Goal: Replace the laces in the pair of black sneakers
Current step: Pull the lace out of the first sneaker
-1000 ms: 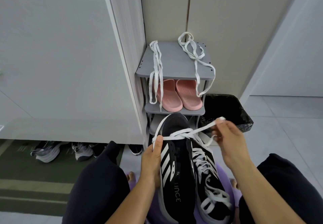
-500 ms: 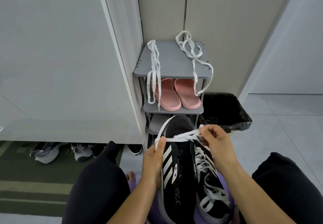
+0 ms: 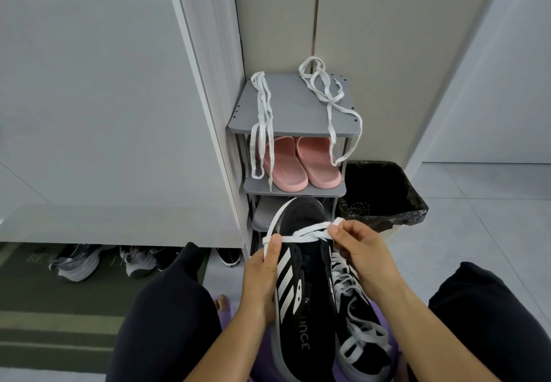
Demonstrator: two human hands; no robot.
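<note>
**Lace Position at the Toe Eyelets**

Your left hand (image 3: 262, 277) grips the striped sneaker (image 3: 301, 298) along its left side. Its thumb presses the white lace (image 3: 301, 232) against the shoe's left edge. Your right hand (image 3: 362, 252) pinches the same lace between thumb and fingers, just beyond the shoe's right edge. The lace spans the front of the eyelet rows between the two grips and crosses itself near the right hand. The sneaker lies between your knees, toe pointing away.

Your left fingers are hidden under the sole. The right hand covers part of the lace, and you cannot tell whether the lace passes through any eyelet. The bottom edge cuts off the heel.

The sneaker has a black mesh upper, three white side stripes and a white sole edge. The eyelets below the lace are bare. The laced sneaker (image 3: 357, 319) touches its right side and carries loose white lacing.

A loose lace (image 3: 262, 119) hangs over the front left of the grey shoe rack (image 3: 292, 104). A second loose lace (image 3: 328, 92) lies tangled on its right.
</note>
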